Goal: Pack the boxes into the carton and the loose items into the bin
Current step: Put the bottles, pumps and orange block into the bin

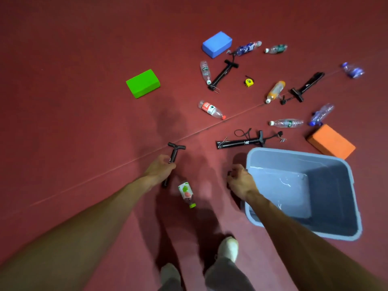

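Observation:
My left hand is shut on a black hand pump, its T-handle pointing away from me. My right hand is closed at the near left corner of the grey bin; a small dark piece shows by the fingers. The bin looks bare inside. A green block, a blue block and an orange block lie on the floor. Three more pumps, a yellow tape measure and several plastic bottles are scattered ahead. No carton is in view.
A green-capped bottle lies between my hands, close to my feet. A red-labelled bottle lies mid-floor. The red floor stretches to the left with a thin seam line across it.

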